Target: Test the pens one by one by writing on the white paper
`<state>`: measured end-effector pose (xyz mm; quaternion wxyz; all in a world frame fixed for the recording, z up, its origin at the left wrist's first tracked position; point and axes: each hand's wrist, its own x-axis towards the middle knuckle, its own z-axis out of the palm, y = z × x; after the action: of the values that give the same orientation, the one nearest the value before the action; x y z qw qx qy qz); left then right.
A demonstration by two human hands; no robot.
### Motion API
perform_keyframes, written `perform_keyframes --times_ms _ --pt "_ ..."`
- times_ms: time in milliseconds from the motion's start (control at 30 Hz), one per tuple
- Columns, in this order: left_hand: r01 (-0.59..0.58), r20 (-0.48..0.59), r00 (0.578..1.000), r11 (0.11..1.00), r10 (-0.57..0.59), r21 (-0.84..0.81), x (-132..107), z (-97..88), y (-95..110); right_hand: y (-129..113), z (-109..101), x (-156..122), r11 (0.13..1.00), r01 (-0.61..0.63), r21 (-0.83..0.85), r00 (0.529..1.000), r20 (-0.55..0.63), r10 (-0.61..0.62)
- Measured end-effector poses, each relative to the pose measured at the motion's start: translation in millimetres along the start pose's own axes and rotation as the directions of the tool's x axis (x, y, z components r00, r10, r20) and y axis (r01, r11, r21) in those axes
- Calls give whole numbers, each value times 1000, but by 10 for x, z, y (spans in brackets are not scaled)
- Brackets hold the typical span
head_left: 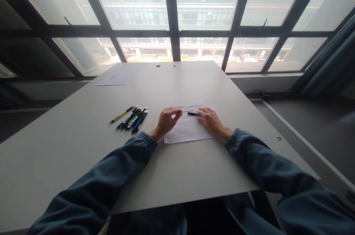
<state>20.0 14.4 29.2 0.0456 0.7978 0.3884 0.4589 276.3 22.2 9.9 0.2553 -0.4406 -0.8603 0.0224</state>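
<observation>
Worktop [180, 172] had paper [185, 133] on it, pens [132, 119] bunched to the left. Right hand [210, 119] was at a pen [192, 113] over the paper, I couldn't tell if gripping; left hand [167, 120] pinched a thin stick [189, 111]. Looked partway to me: one pen out, the bunch aside.

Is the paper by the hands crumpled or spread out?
Spread out: the paper lies flat on the table, its near edge showing.

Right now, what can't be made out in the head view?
Head view:
- Thin dark rod: left end hidden by the left hand.
- Pen-like piece: right end hidden by the right hand; can't tell whether it's gripped.
- Bunched pens: overlap hides the exact count.
- Far sheet: any print too faint and small.
</observation>
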Motion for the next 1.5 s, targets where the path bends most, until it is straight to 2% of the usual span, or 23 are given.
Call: perform_keyframes --times_ms 67,333,533,633,767,867,1267,1500 --pt "-4 2 1000 1000 4 3 -3 4 -4 -17 -3 8 999 39 28 999 35 -40" --pt "-3 6 1000 1000 3 27 -19 20 -10 -55 -51 26 998 -49 39 999 3 49" --pt "-7 -24 1000 1000 8 27 -3 -4 8 -24 19 4 999 -39 12 999 -17 39" --pt "7 -51 999 1000 -7 17 3 -26 28 -16 8 -2 997 -70 44 993 -93 74" --pt "9 -64 998 1000 -9 0 4 -43 53 5 -19 7 980 -99 172 955 -260 142" --pt "7 -67 998 1000 -8 -3 1 -45 57 4 -40 9 973 -96 208 935 -315 160" --pt "14 -86 996 1000 -13 3 -2 -43 52 -80 -153 -5 985 -160 57 952 -254 169" --pt "19 -80 997 1000 -19 -5 -6 -41 57 -94 -141 -16 993 -110 46 972 -206 117"
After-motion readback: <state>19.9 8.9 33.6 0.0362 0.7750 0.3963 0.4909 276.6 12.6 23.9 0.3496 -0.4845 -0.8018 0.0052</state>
